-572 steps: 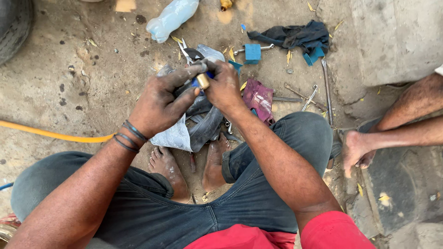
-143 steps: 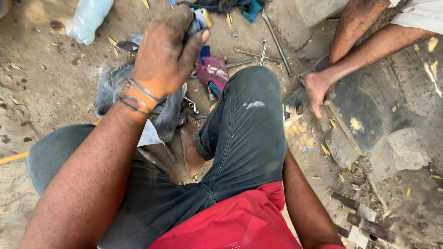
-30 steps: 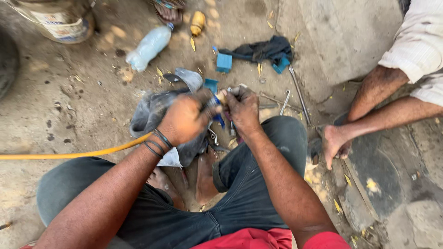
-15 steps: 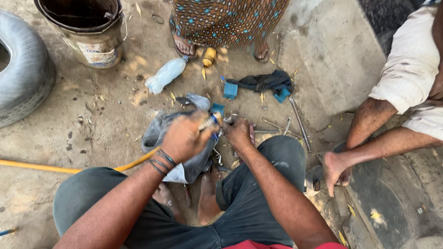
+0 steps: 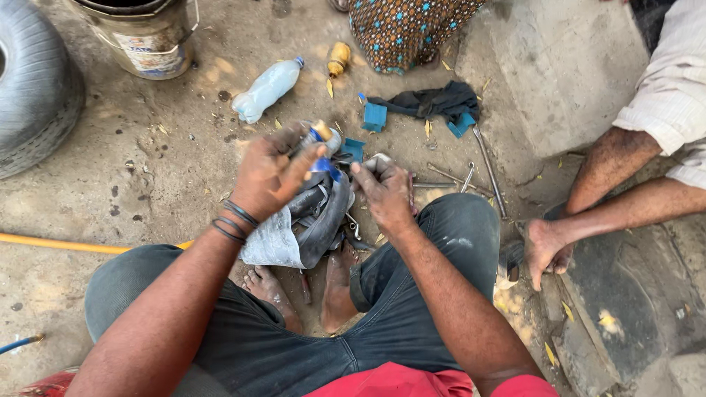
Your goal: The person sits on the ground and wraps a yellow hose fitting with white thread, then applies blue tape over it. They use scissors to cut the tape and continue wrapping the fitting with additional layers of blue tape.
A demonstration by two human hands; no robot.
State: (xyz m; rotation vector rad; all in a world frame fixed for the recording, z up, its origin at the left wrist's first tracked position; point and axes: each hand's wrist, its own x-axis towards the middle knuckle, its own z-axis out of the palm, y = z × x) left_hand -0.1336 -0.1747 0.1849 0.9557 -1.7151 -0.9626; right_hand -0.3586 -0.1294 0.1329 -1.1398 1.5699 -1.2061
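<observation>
Outdoors, seemingly, stained concrete ground [image 5: 147, 169] bears scattered tools [image 5: 485, 169].

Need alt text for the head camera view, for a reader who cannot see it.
A seated person's left hand grips a small blue tube while the right hand pinches something above a black rubber inner tube on dirt ground. Nearby lie a plastic bottle, bucket, tyre and another person's hand.

Containers and labels on the dirt floor
A labelled pale bucket [image 5: 143, 44] stands top left; a clear plastic bottle [image 5: 266, 90] lies beside a small yellow bottle [image 5: 338, 59]
</observation>
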